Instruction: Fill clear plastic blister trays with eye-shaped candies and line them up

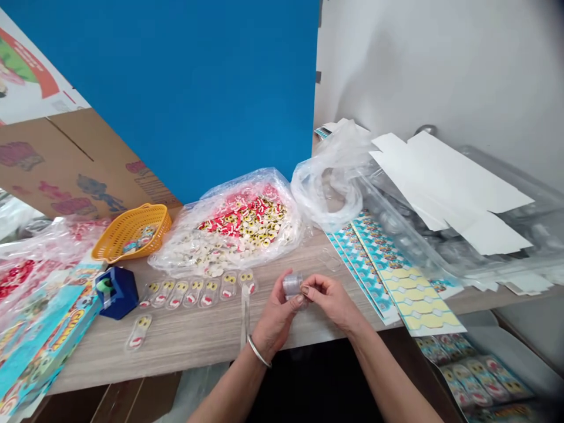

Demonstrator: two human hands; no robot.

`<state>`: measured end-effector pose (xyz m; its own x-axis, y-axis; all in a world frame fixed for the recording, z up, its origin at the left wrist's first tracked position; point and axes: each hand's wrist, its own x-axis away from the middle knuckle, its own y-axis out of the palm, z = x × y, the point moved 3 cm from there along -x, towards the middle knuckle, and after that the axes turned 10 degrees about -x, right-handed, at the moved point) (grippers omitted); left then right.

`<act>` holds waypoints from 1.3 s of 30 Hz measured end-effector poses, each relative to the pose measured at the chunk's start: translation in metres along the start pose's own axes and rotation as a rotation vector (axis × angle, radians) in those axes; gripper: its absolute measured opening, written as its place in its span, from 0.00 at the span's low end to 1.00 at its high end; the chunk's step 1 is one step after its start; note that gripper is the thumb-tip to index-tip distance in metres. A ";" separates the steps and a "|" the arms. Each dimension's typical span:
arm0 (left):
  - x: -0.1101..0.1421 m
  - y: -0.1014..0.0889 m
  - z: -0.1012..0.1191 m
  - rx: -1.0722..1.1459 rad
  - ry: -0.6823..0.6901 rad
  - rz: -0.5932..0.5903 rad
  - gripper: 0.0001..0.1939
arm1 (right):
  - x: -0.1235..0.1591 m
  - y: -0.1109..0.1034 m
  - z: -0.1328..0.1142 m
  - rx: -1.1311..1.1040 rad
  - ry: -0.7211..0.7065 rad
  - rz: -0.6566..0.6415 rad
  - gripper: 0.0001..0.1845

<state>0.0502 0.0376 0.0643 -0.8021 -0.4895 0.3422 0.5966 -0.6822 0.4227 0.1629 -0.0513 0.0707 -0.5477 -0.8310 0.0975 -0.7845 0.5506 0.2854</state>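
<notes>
Above the table's front edge, my left hand (282, 308) is closed around a small stack of clear plastic blister shells (291, 284). My right hand (328, 296) pinches at the right side of the same stack, thumb and forefinger together. To the left of my hands lies a row of filled clear blisters (194, 292), each with yellow-rimmed eye pieces and a red-and-white piece. One more filled blister (139, 332) lies apart, nearer the front edge. A pair of tweezers (245, 317) lies beside my left wrist.
Behind the row sits an open plastic bag (240, 226) of small red, white and yellow pieces. A yellow basket (132, 232) and blue tape dispenser (117, 292) stand left. Printed card sheets (370, 264) and a large clear bag (467, 252) under white card lie right.
</notes>
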 end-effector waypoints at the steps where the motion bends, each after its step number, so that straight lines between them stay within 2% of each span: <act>1: -0.001 -0.002 -0.001 -0.002 0.000 0.014 0.42 | 0.000 -0.001 0.004 0.035 -0.009 0.043 0.10; 5: -0.006 -0.018 -0.003 -0.060 -0.015 0.145 0.41 | -0.006 -0.008 0.012 0.320 -0.043 0.211 0.05; 8: -0.009 -0.027 -0.002 -0.087 -0.027 0.242 0.40 | -0.020 -0.009 0.003 0.712 -0.103 0.280 0.04; 11: -0.009 -0.027 0.000 -0.075 -0.030 0.220 0.39 | -0.043 -0.008 -0.009 1.151 -0.103 0.286 0.07; 14: -0.007 -0.023 0.001 -0.064 -0.023 0.167 0.39 | -0.058 -0.009 -0.017 1.365 -0.043 0.284 0.09; 15: -0.006 -0.022 0.001 -0.068 -0.015 0.156 0.39 | -0.058 -0.008 -0.020 1.354 -0.057 0.295 0.09; 17: -0.006 -0.021 0.001 -0.094 0.005 0.138 0.40 | -0.051 -0.006 -0.023 1.176 -0.121 0.261 0.09; 20: -0.007 -0.018 0.000 -0.129 0.054 0.101 0.42 | -0.028 0.003 -0.019 0.657 -0.126 0.033 0.08; 22: -0.007 -0.014 -0.001 -0.124 0.067 0.072 0.43 | -0.014 0.007 -0.013 0.383 -0.079 -0.056 0.07; 28: -0.003 -0.002 -0.003 -0.011 0.008 0.012 0.43 | -0.003 0.002 0.001 0.079 -0.003 -0.006 0.09; 31: -0.003 -0.003 -0.003 0.025 0.002 0.017 0.41 | -0.005 0.001 0.004 0.020 0.012 -0.017 0.11; 34: -0.003 -0.008 -0.004 0.009 -0.003 0.068 0.41 | -0.002 0.001 0.006 0.057 -0.001 0.024 0.12; 37: -0.004 -0.017 -0.003 -0.044 -0.038 0.138 0.42 | 0.004 -0.005 0.007 0.274 -0.016 0.118 0.09; 39: -0.006 -0.023 -0.001 -0.074 -0.054 0.181 0.42 | 0.007 -0.010 0.003 0.581 -0.041 0.157 0.05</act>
<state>0.0412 0.0556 0.0515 -0.6782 -0.5792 0.4523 0.7257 -0.6249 0.2879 0.1659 -0.0626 0.0653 -0.6718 -0.7385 0.0566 -0.7174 0.6298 -0.2978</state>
